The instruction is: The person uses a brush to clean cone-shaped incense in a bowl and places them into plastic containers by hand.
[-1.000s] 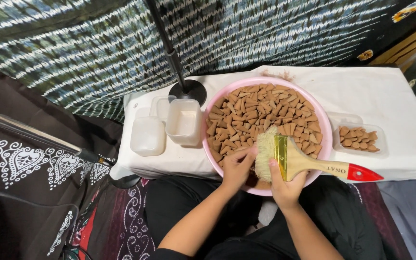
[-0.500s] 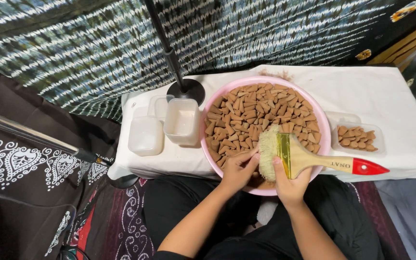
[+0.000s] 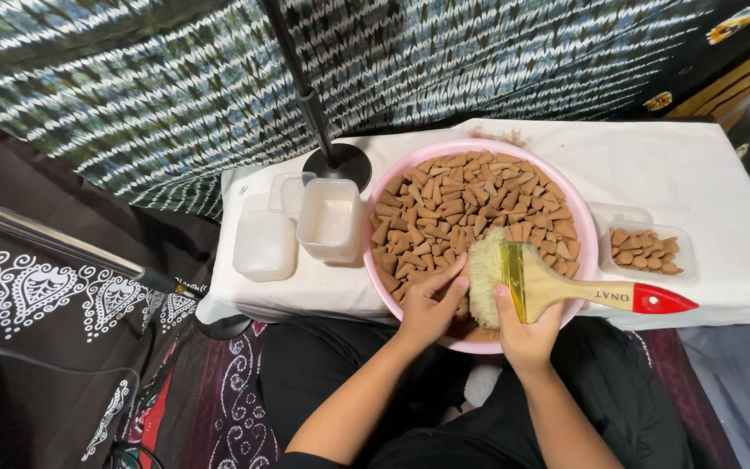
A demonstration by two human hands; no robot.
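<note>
A round pink basin (image 3: pixel 373 227) sits on a white-covered table, filled with several small brown cone-shaped pieces (image 3: pixel 470 204). My right hand (image 3: pixel 527 334) grips a wide paintbrush (image 3: pixel 557 291) with pale bristles, a wooden handle and a red tip; the bristles lie on the pieces at the basin's near side. My left hand (image 3: pixel 431 304) rests at the basin's near rim just left of the bristles, fingers curled onto the brown pieces; whether it grips one I cannot make out.
Two clear plastic tubs (image 3: pixel 332 219) and a lid (image 3: pixel 264 245) stand left of the basin. A clear tray (image 3: pixel 648 252) with several brown pieces lies on the right. A black stand's base (image 3: pixel 338 163) sits behind. The white tablecloth (image 3: pixel 679 174) ends close to my lap.
The brush and both hands have shifted slightly at the basin's near side; the left hand's fingers have moved in beside the bristles.
</note>
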